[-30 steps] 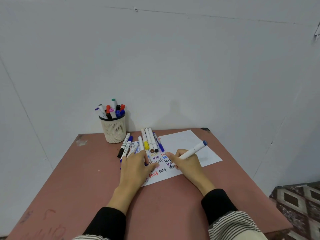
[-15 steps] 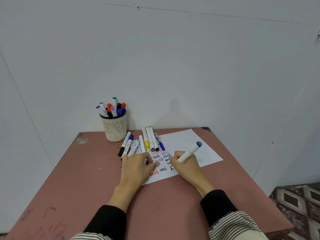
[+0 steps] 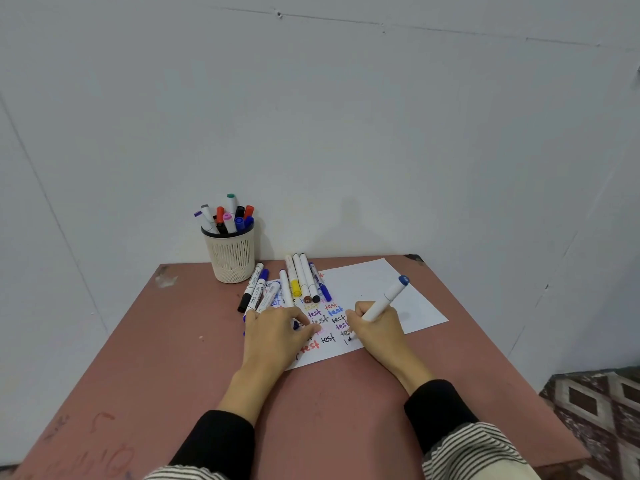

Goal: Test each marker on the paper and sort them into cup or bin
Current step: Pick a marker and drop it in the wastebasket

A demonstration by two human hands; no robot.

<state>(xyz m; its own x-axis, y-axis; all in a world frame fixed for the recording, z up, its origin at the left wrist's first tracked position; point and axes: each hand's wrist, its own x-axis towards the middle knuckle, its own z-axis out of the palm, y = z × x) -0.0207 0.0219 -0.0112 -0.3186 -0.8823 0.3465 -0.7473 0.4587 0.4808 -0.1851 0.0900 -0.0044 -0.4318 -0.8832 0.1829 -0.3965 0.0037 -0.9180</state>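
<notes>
Blue-capped marker (image 3: 382, 303): light, rigid, smooth; right hand (image 3: 375, 329) closed round mid-barrel, tip on paper (image 3: 408, 306); left hand (image 3: 277, 332) flat, empty, pinning paper

- I see the white marker (image 3: 382, 301) with a blue end, tilted, its tip touching the paper (image 3: 367, 285).
- The paper lies flat with "test" written in many colors.
- More markers (image 3: 301, 278) lie side by side on the paper's far edge.
- The cup (image 3: 230, 256) stands full of markers.
</notes>
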